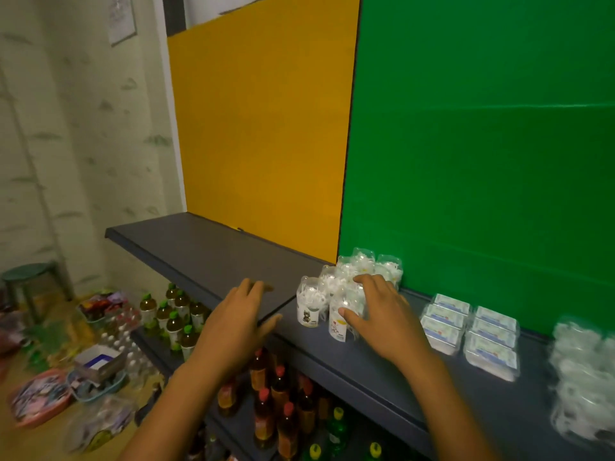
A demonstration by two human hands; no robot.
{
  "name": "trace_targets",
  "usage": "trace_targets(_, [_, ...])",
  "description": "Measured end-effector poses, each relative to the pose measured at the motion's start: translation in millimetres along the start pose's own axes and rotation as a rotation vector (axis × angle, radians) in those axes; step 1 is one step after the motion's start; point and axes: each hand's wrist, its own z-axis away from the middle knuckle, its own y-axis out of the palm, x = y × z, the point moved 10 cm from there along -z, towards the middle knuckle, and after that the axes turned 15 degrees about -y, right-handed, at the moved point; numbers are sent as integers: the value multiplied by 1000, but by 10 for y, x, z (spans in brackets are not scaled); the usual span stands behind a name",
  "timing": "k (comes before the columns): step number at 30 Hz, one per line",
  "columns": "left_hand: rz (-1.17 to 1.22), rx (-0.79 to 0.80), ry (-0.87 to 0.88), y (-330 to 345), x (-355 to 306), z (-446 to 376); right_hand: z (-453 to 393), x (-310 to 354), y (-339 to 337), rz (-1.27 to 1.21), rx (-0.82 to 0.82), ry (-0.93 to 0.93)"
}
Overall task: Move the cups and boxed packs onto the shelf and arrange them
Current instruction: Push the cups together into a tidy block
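Several clear plastic cups (346,291) with white contents stand clustered on the dark grey shelf (206,251), in front of the green panel. My right hand (379,311) rests on the near cups with its fingers spread over their tops and sides. My left hand (239,314) hovers flat over the shelf's front edge, fingers straight, holding nothing. To the right of the cups, several white boxed packs (469,331) lie in two rows on the shelf. More clear cups (582,377), blurred, sit at the far right.
Bottles with green caps (173,314) and red caps (273,394) fill the lower shelves. Baskets (40,397) and loose packets lie on the floor at left, near a green stool (26,277). Yellow (259,128) and green (482,144) panels back the shelf.
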Motion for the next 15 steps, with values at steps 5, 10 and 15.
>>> trace_targets(5, [53, 73, 43, 375, -43, -233, -156, -159, 123, -36, -21, 52])
trace_targets(10, [115, 125, 78, 609, -39, -597, -250, -235, 280, -40, 4, 113])
trace_targets(15, [253, 194, 176, 835, -131, -879, -269, -228, 392, 6, -19, 219])
